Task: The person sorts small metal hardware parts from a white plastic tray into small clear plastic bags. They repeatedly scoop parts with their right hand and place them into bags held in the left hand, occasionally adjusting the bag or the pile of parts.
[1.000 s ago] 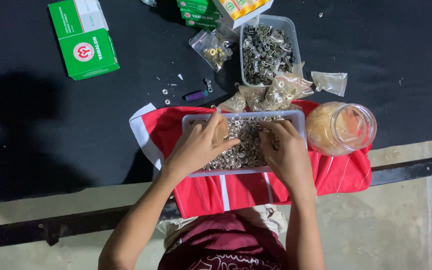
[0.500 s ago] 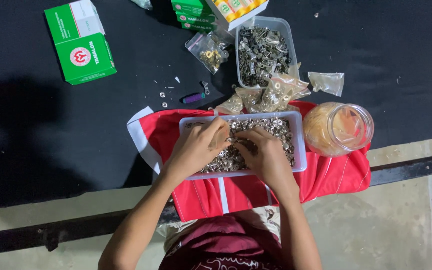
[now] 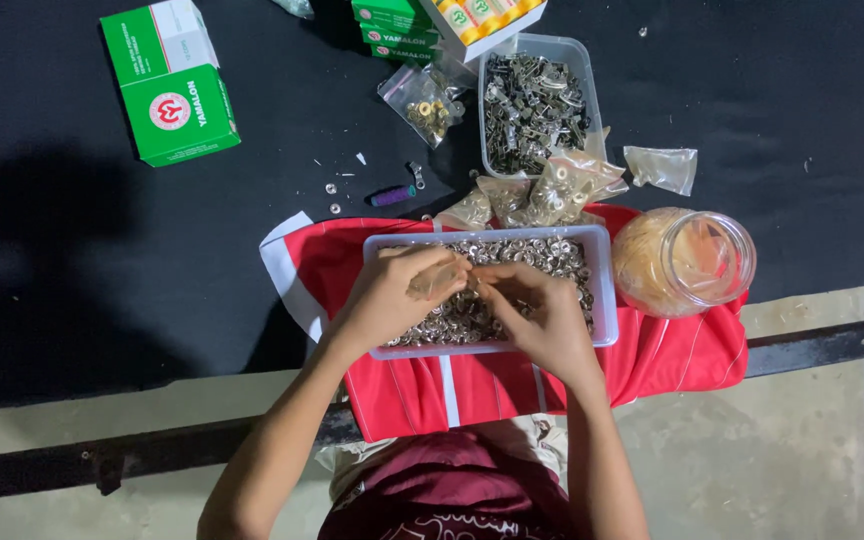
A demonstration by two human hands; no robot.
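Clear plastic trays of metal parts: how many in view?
2. One tray of small silver rings lies on the red cloth under both hands; the other tray of darker metal fittings sits behind it on the black table.

Green and white cardboard box, rectangular, lying flat at the far left of the black tabletop, a round red emblem on its green face; stands well apart from the rest. At the top centre, a stack of green boxes, partly cut by the frame edge. Just beside it, overlapping, a white-sided box with yellow and orange panels on top. Small clear plastic bag of brass-coloured bits below the stack. Cluster of clear filled bags near the red cloth's far edge. One flat, near-empty clear bag to their right.
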